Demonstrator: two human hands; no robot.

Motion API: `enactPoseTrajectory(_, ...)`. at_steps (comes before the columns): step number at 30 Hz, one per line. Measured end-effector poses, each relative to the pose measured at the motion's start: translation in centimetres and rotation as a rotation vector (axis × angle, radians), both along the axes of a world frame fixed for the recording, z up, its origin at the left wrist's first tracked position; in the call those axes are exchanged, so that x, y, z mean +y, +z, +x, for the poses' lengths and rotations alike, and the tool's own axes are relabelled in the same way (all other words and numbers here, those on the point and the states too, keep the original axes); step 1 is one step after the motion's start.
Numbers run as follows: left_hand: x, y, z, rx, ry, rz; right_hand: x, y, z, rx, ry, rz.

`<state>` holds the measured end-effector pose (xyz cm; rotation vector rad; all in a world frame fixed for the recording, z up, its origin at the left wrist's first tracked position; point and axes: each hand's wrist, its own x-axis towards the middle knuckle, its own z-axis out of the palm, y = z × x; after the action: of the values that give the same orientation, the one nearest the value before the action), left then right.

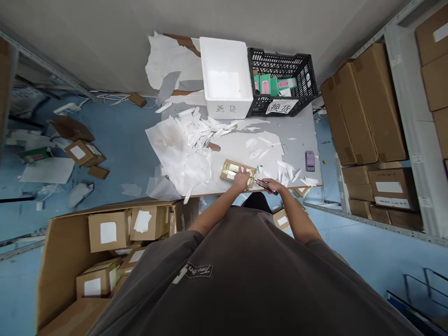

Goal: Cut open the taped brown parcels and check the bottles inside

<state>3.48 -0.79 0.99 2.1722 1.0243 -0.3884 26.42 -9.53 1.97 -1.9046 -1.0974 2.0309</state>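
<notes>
A small taped cardboard box (227,175) with white labels lies near the front edge of the table. My left hand (241,179) grips it from above, its fingers bent over the top. My right hand (270,185) is closed round a slim red-and-black box cutter (262,181), whose tip points left at the right end of the box. The tip's exact contact with the tape is too small to make out. A small green scrap (260,168) lies just beyond the box.
Torn white paper strips (199,130) are heaped on the table (231,140). Behind stand a white foam bin (227,100) and a black crate (304,60) holding green-and-pink boxes. A phone (310,161) lies at right. A large carton (52,270) of parcels stands left; shelved boxes (378,102) stand right.
</notes>
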Motion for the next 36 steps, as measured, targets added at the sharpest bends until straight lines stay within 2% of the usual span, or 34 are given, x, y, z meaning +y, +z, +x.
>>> enactPoseTrajectory(9, -0.1, 0.5, -0.3, 0.041, -0.023, 0.081, -1.2, -0.3, -0.7, 0.011, -0.051, 0.029)
enactPoseTrajectory(15, 0.2, 0.7, 0.1, 0.099, 0.016, 0.081, -2.3, -0.3, 1.0, 0.070, 0.055, -0.056)
enactPoseTrajectory(19, 0.0, 0.7, 0.2, 0.106, 0.022, 0.105, -3.6, -1.2, 2.8, 0.067, -0.076, 0.035)
enactPoseTrajectory(24, -1.8, 0.6, 0.9, 0.078, 0.127, 0.177, -3.8, -2.5, 4.2, -0.015, -0.242, 0.196)
enactPoseTrajectory(26, -2.3, 0.6, 1.2, 0.059, 0.167, 0.186, -3.7, -2.6, 4.7, -0.036, -0.256, 0.210)
enactPoseTrajectory(30, -1.5, 0.7, 0.9, 0.098, 0.239, 0.229, -3.3, -2.2, 5.6, -0.075, -0.215, 0.231)
enactPoseTrajectory(36, 2.2, 0.2, 0.5, 0.233, 0.226, 0.194, -2.2, -1.6, 5.5, -0.152, -0.006, 0.299)
